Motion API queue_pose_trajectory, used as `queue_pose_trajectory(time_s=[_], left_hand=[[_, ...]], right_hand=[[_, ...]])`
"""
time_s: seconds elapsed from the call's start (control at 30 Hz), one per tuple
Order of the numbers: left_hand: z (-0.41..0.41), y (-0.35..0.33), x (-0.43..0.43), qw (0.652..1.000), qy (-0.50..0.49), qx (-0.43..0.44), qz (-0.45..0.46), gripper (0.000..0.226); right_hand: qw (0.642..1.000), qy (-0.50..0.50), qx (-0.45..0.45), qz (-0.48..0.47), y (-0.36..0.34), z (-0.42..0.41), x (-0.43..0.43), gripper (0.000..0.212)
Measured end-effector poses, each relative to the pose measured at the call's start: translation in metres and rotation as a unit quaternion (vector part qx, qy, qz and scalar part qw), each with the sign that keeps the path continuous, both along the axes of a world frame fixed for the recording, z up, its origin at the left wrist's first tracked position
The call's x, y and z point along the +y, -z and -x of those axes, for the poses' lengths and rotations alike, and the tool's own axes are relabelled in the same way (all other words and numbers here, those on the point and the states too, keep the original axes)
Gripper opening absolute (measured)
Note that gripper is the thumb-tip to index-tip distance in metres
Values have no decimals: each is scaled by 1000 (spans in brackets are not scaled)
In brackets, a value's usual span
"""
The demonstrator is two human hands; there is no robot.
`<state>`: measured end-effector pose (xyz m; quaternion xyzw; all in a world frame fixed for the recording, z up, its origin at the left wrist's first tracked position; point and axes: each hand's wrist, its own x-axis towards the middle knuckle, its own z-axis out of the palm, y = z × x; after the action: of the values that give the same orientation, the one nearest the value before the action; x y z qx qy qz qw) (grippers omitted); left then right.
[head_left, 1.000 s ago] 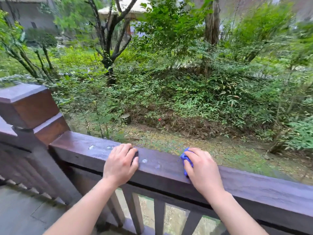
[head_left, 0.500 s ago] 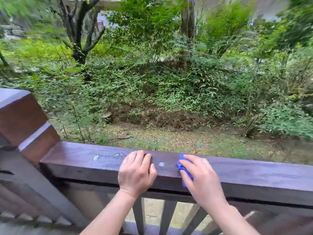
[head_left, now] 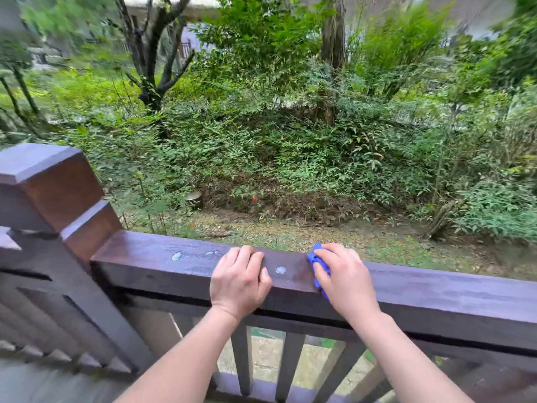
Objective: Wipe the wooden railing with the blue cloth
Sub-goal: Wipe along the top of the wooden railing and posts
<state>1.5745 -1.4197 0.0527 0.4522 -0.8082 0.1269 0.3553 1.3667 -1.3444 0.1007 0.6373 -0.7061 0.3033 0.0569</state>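
Note:
The dark brown wooden railing (head_left: 436, 289) runs across the lower part of the head view, wet, with a few pale water spots on its top. My right hand (head_left: 345, 279) presses a bunched blue cloth (head_left: 318, 261) flat onto the rail's top; only the cloth's left edge shows past my fingers. My left hand (head_left: 239, 282) rests on the rail just left of it, fingers curled over the top with nothing in them. A pale spot (head_left: 280, 269) lies between the two hands.
A thick square corner post (head_left: 55, 196) stands at the rail's left end, with a second railing slanting down to the left. Vertical balusters (head_left: 242, 359) fill the gap under the rail. Beyond lie a gravel strip, shrubs and trees.
The view has swung while both hands stay on the rail. My right hand with the cloth has slid slightly left toward my left hand along the rail's top.

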Motion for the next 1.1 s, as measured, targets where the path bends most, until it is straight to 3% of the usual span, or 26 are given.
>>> queue_pose_trajectory(time_s=[0.07,0.2,0.37,0.57,0.73,0.9,1.03,1.1], left_hand=[[0,-1,0,1000,-6,1,-8,19],[-1,-2,3,1000,-9,-1,-30,22],[0,-5,5,999,-12,-3,-43,24],[-3,-6,4,999,3,-7,-49,28],[-6,-10,7,998,3,-17,-68,33],[-6,-11,7,998,12,-15,-67,31],[-5,-18,11,994,8,-36,-101,34],[-6,-24,14,992,26,-22,-122,34]], right_hand=[[1000,11,4,8,1,-13,-2,17],[990,-124,59,22,18,-29,16,23],[999,-28,-25,0,2,-16,-13,22],[979,-196,51,9,12,-24,-5,24],[996,-84,5,-2,2,-28,-29,20],[976,-210,62,12,14,-34,-10,22],[993,-115,19,-19,0,-32,-39,22],[992,-119,28,-6,0,-47,-37,20]])
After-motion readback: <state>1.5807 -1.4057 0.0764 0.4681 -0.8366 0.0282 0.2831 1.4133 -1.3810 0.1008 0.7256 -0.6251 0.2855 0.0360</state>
